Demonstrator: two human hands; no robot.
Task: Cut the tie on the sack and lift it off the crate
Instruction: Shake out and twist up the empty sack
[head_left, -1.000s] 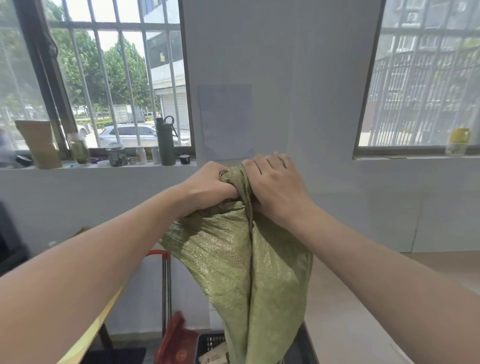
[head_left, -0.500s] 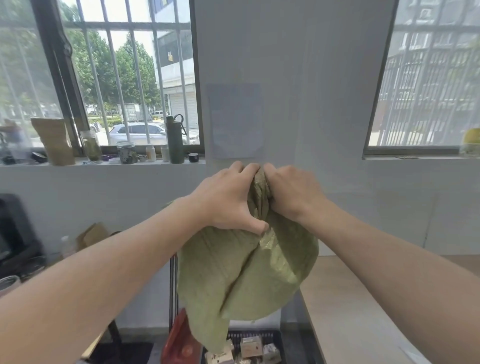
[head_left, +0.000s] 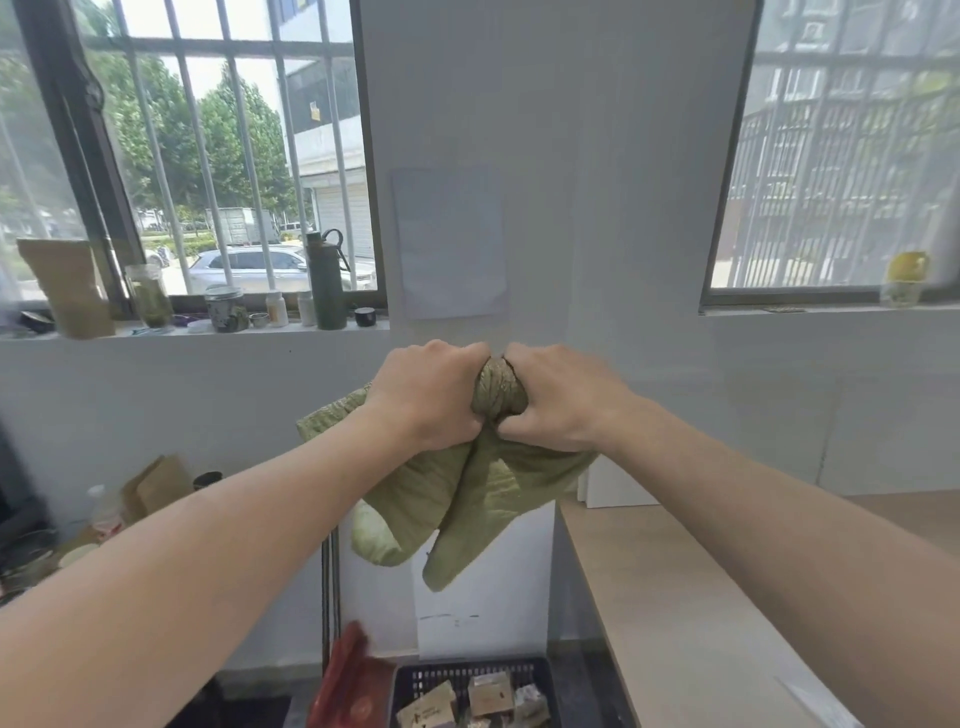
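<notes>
Head view looking forward and down: gripping the sack (head_left: 467, 499) with both hands at chest height in front of the white wall, well above the crate (head_left: 470, 693). Left hand (head_left: 431, 397) and right hand (head_left: 558, 397) closing side by side, each grip pressed tight around the bunched neck, knuckles nearly touching, a twisted knob of cloth poking up between them. Hanging straight down from the grip, long axis roughly vertical, lowest corner dangling clear of the crate with open air between. No tie visible at the neck; hidden inside the fists or already gone, impossible to tell.

Looking woven, coarse, olive-green, slightly shiny, limp and empty by its folds, one corner flaring out behind the left wrist. Showing black plastic lattice walls on the crate, holding small cardboard boxes, sitting on the floor just beside the wooden bench (head_left: 675, 597) at right.

Seeming mostly done: lifted free, needing only carrying aside. Sharing the hold equally, neither hand being nearer.
</notes>
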